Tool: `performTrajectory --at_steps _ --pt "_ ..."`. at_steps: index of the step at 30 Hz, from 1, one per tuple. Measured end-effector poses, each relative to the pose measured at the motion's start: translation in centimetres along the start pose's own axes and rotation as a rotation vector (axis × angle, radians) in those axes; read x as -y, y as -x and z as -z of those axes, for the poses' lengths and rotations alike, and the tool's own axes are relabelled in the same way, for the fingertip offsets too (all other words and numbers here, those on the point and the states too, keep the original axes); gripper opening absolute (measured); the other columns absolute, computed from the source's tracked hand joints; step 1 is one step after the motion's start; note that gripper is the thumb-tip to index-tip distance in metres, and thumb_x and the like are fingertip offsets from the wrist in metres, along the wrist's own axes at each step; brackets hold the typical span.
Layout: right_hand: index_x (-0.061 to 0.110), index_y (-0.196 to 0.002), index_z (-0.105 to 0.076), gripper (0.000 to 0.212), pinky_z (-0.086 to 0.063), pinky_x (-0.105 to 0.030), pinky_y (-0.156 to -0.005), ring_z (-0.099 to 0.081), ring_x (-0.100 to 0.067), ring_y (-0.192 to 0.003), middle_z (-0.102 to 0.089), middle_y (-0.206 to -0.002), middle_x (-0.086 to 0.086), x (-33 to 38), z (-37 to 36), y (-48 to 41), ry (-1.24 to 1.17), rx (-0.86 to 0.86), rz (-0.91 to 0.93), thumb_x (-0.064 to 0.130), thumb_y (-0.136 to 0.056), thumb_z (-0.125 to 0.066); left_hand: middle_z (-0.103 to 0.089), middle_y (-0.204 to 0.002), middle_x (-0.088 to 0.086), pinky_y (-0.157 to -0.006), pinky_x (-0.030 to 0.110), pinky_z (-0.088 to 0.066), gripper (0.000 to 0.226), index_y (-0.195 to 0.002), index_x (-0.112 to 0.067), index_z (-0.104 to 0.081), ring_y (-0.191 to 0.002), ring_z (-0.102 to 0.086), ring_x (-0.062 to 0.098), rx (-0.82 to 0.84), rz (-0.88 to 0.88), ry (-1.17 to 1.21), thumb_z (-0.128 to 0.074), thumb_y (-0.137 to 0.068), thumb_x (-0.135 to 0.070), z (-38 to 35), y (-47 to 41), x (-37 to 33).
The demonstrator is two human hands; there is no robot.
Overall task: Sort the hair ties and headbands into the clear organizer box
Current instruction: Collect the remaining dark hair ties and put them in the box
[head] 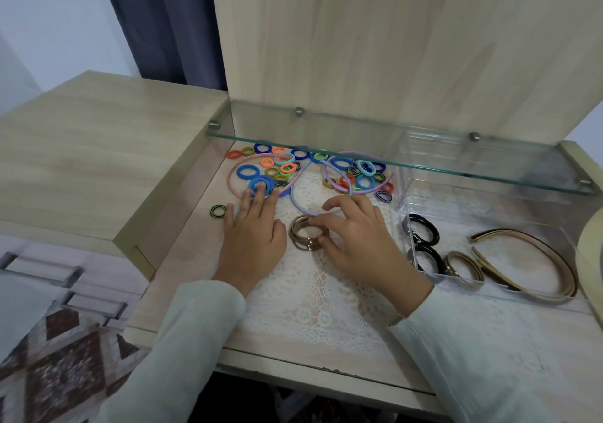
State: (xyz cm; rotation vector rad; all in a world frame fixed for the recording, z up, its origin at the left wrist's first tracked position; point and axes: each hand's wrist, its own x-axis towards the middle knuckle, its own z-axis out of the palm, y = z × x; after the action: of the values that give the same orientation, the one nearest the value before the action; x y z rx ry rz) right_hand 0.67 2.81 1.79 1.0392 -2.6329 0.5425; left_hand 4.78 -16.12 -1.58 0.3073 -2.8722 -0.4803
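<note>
1. Now, the left hand (251, 239) lies palm down with its fingers straight and spread. The middle fingertips press on a blue hair tie (259, 183) at the near edge of the heap of coloured hair ties (280, 168).
2. Just off the little fingertip, not touching it, sits a green-and-black striped tie (217, 211).
3. The right hand (355, 243) has its fingers curled. Thumb and fingertips pinch a bundle of brown hair ties (305, 233), which rests on the lace mat (310, 308) between the two hands.
4. Beyond the right fingertips a pale blue headband (300, 207) loops across the mat. A pink headband (232, 174) rings the ties ahead of the left fingers, and a lilac headband (359, 155) lies further back.
5. To the outer side of the right hand stands the clear organizer box (456, 207) — black hair ties (424, 228) fill its nearest compartments, with brown headbands (528, 259) further right.
6. A glass shelf (391, 151) spans the space above the heap.
</note>
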Motion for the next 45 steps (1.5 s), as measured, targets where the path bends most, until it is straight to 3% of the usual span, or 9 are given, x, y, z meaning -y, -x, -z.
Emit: performTrajectory --at_steps 4,11,17,24,32,35,38,41,45 --pt "0.03 -0.118 -0.065 0.039 -0.029 -0.045 -0.102 -0.025 -0.025 -0.125 -0.044 -0.135 -0.004 -0.4 0.2 0.2 0.073 0.171 0.002 0.021 -0.08 -0.066 -0.013 -0.165 0.002 -0.12 0.05 -0.006 0.069 -0.156 -0.021 -0.023 -0.152 -0.008 0.024 0.0 0.002 0.01 -0.02 -0.089 -0.032 0.0 0.0 0.0" --pt "0.021 -0.102 -0.073 0.025 -0.029 -0.043 -0.1 -0.037 -0.033 -0.125 -0.049 -0.129 -0.009 -0.2 0.5 -0.7 0.084 0.178 0.087 0.017 -0.078 -0.074 -0.016 -0.164 0.003 -0.119 0.05 -0.008 0.068 -0.156 -0.02 -0.026 -0.152 -0.011 0.025 -0.016 -0.003 0.015 -0.021 -0.088 -0.031 0.0 0.1 0.0" --pt "0.016 -0.082 -0.072 0.021 -0.041 -0.044 -0.088 -0.044 -0.027 -0.109 -0.06 -0.108 -0.007 -0.5 -0.1 -0.8 0.091 0.076 0.214 0.011 -0.065 -0.083 -0.02 -0.163 0.006 -0.118 0.054 -0.01 0.068 -0.155 -0.018 -0.028 -0.151 -0.015 0.029 -0.026 -0.01 -0.016 -0.024 -0.087 -0.029 -0.1 0.1 0.0" --pt "0.011 -0.083 -0.069 0.011 -0.029 -0.037 -0.095 -0.042 -0.025 -0.106 -0.06 -0.102 -0.006 -0.7 -1.2 -0.2 0.222 -0.087 0.329 0.012 -0.075 -0.062 -0.011 -0.165 0.001 -0.119 0.052 -0.004 0.068 -0.156 -0.023 -0.02 -0.152 -0.007 0.024 0.036 0.014 0.004 -0.03 -0.09 -0.032 0.0 -0.3 0.1" --pt "0.014 -0.085 -0.069 0.01 -0.03 -0.036 -0.092 -0.035 -0.017 -0.109 -0.059 -0.103 0.004 -0.9 -1.6 0.5 -0.116 -0.096 0.007 0.018 -0.077 -0.074 -0.014 -0.164 -0.004 -0.118 0.054 0.001 0.07 -0.154 -0.029 -0.024 -0.152 -0.004 0.022 -0.002 0.038 0.119 -0.052 -0.091 -0.029 0.3 -0.7 0.3" --pt "0.013 -0.088 -0.071 0.01 -0.022 -0.027 -0.091 -0.03 -0.012 -0.105 -0.055 -0.102 0.008 -0.6 -1.3 0.1 -0.26 -0.157 -0.151 0.02 -0.081 -0.072 -0.043 -0.152 0.003 -0.112 0.058 -0.022 0.058 -0.138 -0.021 -0.051 -0.142 -0.036 0.03 -0.224 -0.134 -0.02 -0.056 -0.08 -0.025 0.1 -0.2 0.1" --pt "0.016 -0.088 -0.071 0.006 -0.021 -0.023 -0.095 -0.027 -0.011 -0.107 -0.051 -0.101 0.012 -0.3 -1.1 -0.3 -0.409 -0.164 -0.293 0.019 -0.083 -0.072 -0.064 -0.117 0.001 -0.092 0.042 -0.039 0.045 -0.112 -0.019 -0.06 -0.111 -0.061 0.027 -0.39 -0.237 -0.069 -0.066 -0.069 -0.008 0.2 0.4 -1.4" --pt "0.031 -0.079 -0.062 0.019 -0.021 -0.021 -0.096 -0.028 -0.01 -0.11 -0.049 -0.095 0.017 -0.1 -0.9 -0.5 -0.615 -0.201 -0.421 0.015 -0.084 -0.071 -0.058 -0.095 0.0 -0.071 0.032 -0.038 0.029 -0.098 -0.017 -0.056 -0.085 -0.056 0.024 -0.385 -0.176 0.157 -0.06 -0.071 -0.006 0.5 0.5 -3.3" --pt "0.023 -0.084 -0.068 0.004 -0.035 -0.038 -0.1 -0.047 -0.029 -0.112 -0.058 -0.098 0.003 -0.5 -1.2 -0.7 -0.724 -0.3 -0.465 0.019 -0.085 -0.07 -0.059 -0.094 -0.001 -0.075 0.033 -0.048 0.022 -0.095 -0.012 -0.06 -0.086 -0.055 0.016 -0.318 -0.204 0.498 -0.048 -0.078 -0.004 -0.2 0.1 -4.8"
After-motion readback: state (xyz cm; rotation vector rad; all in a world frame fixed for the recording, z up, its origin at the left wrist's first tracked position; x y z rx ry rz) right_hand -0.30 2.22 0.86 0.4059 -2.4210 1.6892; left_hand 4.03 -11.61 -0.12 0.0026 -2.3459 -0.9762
